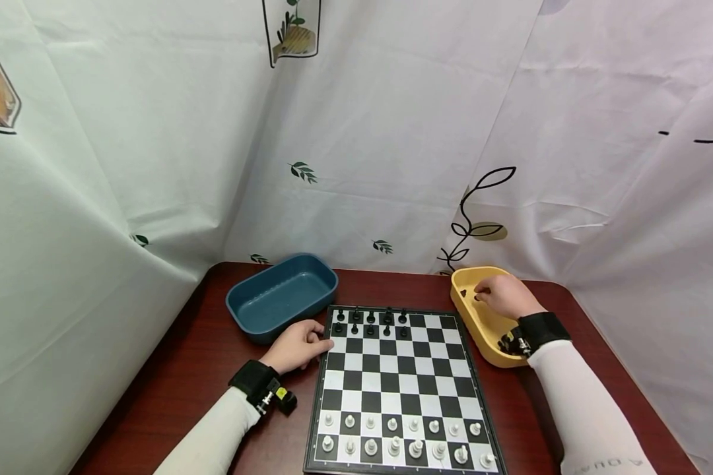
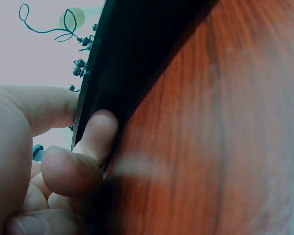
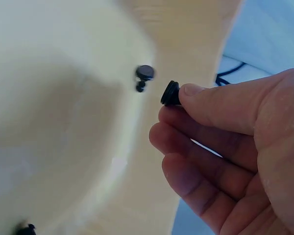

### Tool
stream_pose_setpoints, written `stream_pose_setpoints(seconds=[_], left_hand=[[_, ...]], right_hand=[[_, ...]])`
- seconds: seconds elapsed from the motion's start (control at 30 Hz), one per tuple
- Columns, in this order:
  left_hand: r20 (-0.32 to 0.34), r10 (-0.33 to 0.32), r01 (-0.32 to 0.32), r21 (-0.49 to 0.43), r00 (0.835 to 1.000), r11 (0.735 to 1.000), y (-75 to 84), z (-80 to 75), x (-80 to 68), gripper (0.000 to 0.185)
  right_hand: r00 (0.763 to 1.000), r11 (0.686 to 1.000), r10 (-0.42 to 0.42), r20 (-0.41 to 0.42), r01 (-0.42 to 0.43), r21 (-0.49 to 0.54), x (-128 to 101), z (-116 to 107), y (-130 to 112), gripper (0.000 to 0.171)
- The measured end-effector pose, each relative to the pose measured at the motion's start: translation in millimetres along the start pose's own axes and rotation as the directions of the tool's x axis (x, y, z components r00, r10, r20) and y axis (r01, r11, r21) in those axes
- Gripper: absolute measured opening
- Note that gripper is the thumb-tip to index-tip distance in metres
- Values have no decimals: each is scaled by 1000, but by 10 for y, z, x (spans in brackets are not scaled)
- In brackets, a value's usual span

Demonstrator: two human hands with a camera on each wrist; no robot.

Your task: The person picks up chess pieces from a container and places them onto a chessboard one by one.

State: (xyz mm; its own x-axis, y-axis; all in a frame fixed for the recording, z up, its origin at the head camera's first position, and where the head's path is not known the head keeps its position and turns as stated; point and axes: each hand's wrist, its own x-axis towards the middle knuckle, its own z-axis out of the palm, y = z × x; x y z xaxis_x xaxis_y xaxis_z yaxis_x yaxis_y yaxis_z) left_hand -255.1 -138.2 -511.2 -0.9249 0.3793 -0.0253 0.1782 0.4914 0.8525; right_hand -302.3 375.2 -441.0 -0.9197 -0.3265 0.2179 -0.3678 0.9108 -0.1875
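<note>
A black chess piece [image 3: 171,94] is pinched between thumb and fingers of my right hand [image 1: 507,295], its round base showing. This hand is over the far end of the yellow tray [image 1: 488,330]. Beside it in the tray lies another black piece [image 3: 145,74]. My left hand [image 1: 297,346] holds the left edge of the chessboard [image 1: 392,382], thumb on the top rim and a finger against the dark side. Black pieces [image 1: 371,329] stand in two partial rows at the board's far left. White pieces [image 1: 394,446] fill two rows at the near side.
A blue tray [image 1: 282,297] stands at the back left, close to the board's corner and my left hand. The dark red wooden table [image 1: 172,389] lies under everything. White patterned cloth [image 1: 356,165] hangs behind and at both sides.
</note>
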Motion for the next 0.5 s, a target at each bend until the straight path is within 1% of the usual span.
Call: stream_pose_setpoints(seconds=[0.17, 0.3, 0.5], left_hand=[[-5, -4, 4, 3, 1000, 1000, -7, -2, 8, 50], [-7, 0, 0, -3, 1000, 1000, -19, -4, 16, 51], [2, 7, -6, -14, 1000, 1000, -56, 3, 28, 51]], right_hand=[[998, 1000, 25, -58, -26, -12, -79, -94, -60, 11], [993, 999, 38, -111, -39, -2, -158, -157, -149, 11], [986, 1000, 23, -165, -21, 15, -235, -224, -351, 11]])
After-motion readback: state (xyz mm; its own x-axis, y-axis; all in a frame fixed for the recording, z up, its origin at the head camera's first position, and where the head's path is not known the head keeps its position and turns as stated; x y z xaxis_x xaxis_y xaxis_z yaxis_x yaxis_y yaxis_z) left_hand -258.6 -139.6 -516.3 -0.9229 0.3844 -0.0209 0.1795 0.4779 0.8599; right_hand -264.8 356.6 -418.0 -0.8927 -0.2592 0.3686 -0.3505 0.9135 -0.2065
